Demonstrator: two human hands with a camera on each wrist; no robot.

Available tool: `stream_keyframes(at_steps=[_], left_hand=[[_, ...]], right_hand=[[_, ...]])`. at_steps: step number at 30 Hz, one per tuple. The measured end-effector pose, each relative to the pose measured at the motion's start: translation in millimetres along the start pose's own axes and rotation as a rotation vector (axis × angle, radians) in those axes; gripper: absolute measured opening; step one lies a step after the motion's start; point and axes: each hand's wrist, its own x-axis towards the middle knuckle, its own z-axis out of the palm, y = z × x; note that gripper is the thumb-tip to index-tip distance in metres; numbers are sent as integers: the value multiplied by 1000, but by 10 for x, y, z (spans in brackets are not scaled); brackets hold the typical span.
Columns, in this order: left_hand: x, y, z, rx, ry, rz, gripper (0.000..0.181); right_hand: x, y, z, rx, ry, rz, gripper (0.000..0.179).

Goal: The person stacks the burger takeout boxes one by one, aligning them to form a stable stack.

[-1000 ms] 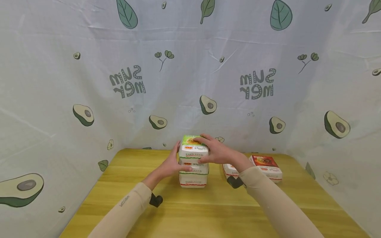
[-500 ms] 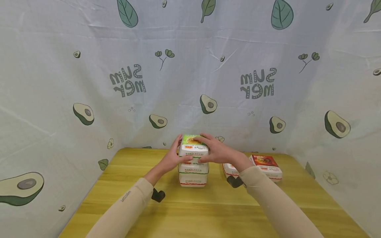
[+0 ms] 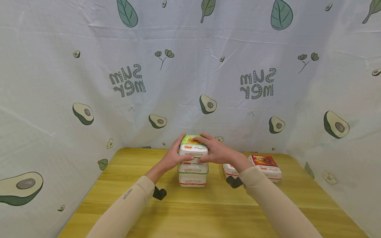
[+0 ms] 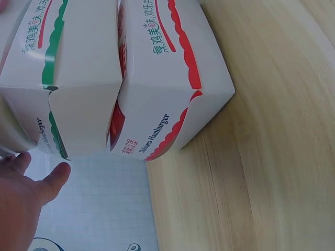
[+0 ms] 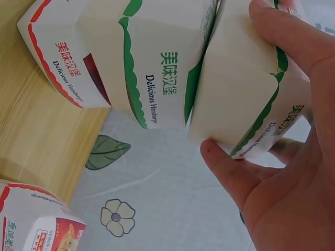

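Note:
Three white hamburger boxes stand stacked on the table in the head view. The top hamburger box [image 3: 194, 151] has a green lid. Below it sit a green-trimmed middle box [image 3: 192, 168] and a red-trimmed bottom box [image 3: 192, 181]. My left hand [image 3: 172, 159] holds the top box from the left, thumb across its front and fingers along its side. From the right, my right hand [image 3: 221, 150] grips the same box, with fingers over the lid and thumb low on the front. The right wrist view shows this right hand [image 5: 288, 151] around the box's end.
To the right, a red-lidded hamburger box [image 3: 266, 167] lies on the wooden table [image 3: 196, 215]. Beside it, another box [image 3: 230, 170] is partly hidden by the right wrist. A printed curtain [image 3: 190, 79] hangs behind the table.
My left hand has slid up from about the middle box to the top box, its fingers now near the lid's edge. The right hand and the stack stay practically in place.

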Motion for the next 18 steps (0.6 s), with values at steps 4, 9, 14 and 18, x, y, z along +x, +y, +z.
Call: stream_keyframes(at_steps=[4, 9, 14, 18], left_hand=[[0, 13, -6, -22, -15, 10, 107], [4, 30, -22, -73, -38, 8, 106], [29, 22, -31, -75, -37, -3, 104], [34, 19, -32, -62, -30, 3, 104]], right_hand=[[-8, -13, -3, 4, 6, -11, 85], [-12, -31, -3, 8, 12, -10, 86], [-13, -31, -3, 6, 20, -20, 86], [-11, -23, 4, 9, 18, -18, 88]])
